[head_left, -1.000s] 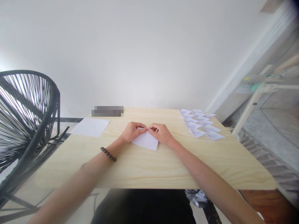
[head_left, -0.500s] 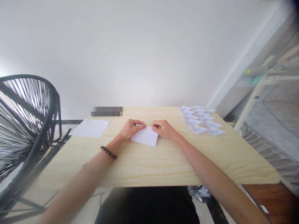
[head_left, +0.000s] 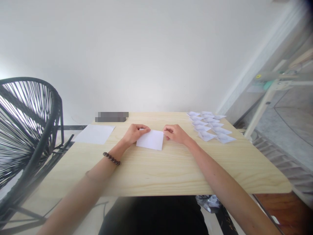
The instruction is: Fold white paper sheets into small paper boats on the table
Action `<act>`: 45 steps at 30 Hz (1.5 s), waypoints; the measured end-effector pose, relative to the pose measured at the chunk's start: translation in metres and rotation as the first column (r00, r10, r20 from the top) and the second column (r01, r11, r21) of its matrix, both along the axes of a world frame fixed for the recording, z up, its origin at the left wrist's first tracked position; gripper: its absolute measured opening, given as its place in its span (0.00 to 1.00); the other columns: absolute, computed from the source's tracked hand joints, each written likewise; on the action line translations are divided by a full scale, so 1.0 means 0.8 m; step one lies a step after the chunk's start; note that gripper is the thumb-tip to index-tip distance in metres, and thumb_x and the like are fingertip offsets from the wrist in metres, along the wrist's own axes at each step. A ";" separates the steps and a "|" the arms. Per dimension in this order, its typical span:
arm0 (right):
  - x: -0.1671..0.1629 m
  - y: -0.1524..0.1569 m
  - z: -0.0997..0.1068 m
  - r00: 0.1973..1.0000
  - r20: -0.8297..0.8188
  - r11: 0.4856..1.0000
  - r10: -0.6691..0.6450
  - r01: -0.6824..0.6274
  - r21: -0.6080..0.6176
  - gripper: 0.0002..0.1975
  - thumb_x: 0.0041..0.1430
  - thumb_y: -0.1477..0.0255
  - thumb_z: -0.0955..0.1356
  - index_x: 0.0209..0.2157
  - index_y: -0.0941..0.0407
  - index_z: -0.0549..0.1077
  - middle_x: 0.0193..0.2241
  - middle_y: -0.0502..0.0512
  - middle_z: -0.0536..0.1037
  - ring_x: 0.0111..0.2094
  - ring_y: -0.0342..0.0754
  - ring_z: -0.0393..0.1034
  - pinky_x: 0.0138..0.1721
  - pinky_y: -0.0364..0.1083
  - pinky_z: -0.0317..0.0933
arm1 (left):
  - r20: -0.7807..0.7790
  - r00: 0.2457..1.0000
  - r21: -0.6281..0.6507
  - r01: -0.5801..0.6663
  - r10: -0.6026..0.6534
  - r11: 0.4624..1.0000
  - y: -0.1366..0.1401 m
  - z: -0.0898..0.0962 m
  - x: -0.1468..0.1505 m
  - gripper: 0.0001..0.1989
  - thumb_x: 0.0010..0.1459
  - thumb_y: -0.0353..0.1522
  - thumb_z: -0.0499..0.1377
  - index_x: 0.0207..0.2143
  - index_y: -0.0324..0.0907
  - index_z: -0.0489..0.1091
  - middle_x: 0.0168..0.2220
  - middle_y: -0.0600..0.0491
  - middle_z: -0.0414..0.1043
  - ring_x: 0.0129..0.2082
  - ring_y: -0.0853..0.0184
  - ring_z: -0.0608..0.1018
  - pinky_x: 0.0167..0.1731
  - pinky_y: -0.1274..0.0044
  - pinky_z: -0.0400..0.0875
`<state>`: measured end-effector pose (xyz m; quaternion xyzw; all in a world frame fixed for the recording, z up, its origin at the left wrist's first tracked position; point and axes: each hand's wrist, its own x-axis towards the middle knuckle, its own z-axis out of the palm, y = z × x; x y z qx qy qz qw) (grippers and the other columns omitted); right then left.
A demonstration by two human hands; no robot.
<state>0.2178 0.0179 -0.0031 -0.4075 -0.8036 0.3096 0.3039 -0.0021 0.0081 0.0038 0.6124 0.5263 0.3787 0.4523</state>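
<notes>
A small white sheet of paper (head_left: 150,140), which looks folded, lies in front of me at the middle of the wooden table (head_left: 156,173). My left hand (head_left: 134,133) is closed on its upper left edge, thumb on top. At the upper right corner of the paper is my right hand (head_left: 175,133), thumb and forefinger pinched together at that corner. The fingertips' exact grip there is too small to make out. A dark bead bracelet (head_left: 111,158) circles my left wrist.
Larger white paper (head_left: 95,134) lies flat at the table's left. Several folded white paper pieces (head_left: 207,125) stand in rows at the back right. A blurred-out dark object (head_left: 111,117) sits at the back left. A black corded chair (head_left: 52,107) stands beside the table's left edge.
My right hand has slid right along the paper's top edge to its corner, away from my left hand. My left hand has shifted slightly left, and the paper has turned a little.
</notes>
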 end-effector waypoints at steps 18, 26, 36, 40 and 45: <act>-0.040 -0.017 -0.018 0.995 -0.058 0.957 -0.080 0.093 0.276 0.07 0.55 0.71 0.61 0.32 0.55 0.70 0.30 0.52 0.74 0.33 0.44 0.68 0.35 0.42 0.59 | -0.330 0.943 0.360 0.161 -0.036 0.919 -0.017 0.004 0.016 0.10 0.51 0.36 0.53 0.30 0.41 0.70 0.32 0.53 0.72 0.34 0.67 0.72 0.36 0.79 0.63; -0.039 -0.022 -0.012 0.999 0.010 0.939 -0.043 0.037 0.341 0.08 0.56 0.72 0.61 0.33 0.55 0.70 0.31 0.53 0.73 0.33 0.44 0.66 0.35 0.42 0.57 | -0.267 0.958 0.296 0.184 -0.104 0.937 -0.015 0.001 0.012 0.11 0.50 0.38 0.54 0.28 0.40 0.70 0.31 0.51 0.72 0.32 0.66 0.72 0.36 0.77 0.65; -0.039 -0.022 -0.007 0.999 -0.041 0.961 0.026 -0.014 0.277 0.07 0.56 0.71 0.60 0.31 0.56 0.68 0.29 0.51 0.72 0.31 0.42 0.65 0.33 0.41 0.57 | -0.188 0.968 0.258 0.212 -0.166 0.943 -0.009 -0.001 0.008 0.09 0.48 0.34 0.54 0.26 0.38 0.69 0.29 0.52 0.71 0.31 0.68 0.71 0.34 0.78 0.65; -0.036 -0.019 -0.005 0.996 -0.062 0.970 0.060 -0.044 0.237 0.07 0.56 0.71 0.60 0.31 0.57 0.68 0.29 0.51 0.72 0.31 0.42 0.65 0.32 0.40 0.57 | -0.160 0.970 0.213 0.216 -0.184 0.953 -0.009 0.000 0.007 0.08 0.47 0.34 0.55 0.27 0.37 0.69 0.28 0.52 0.70 0.29 0.69 0.71 0.29 0.79 0.65; -0.024 -0.012 -0.006 0.998 -0.051 0.977 0.039 -0.027 0.213 0.07 0.55 0.72 0.61 0.31 0.57 0.68 0.30 0.51 0.73 0.32 0.42 0.66 0.34 0.41 0.57 | -0.127 0.978 0.203 0.192 -0.168 0.960 -0.005 0.002 -0.002 0.07 0.46 0.32 0.55 0.25 0.37 0.68 0.26 0.53 0.70 0.27 0.70 0.70 0.28 0.80 0.64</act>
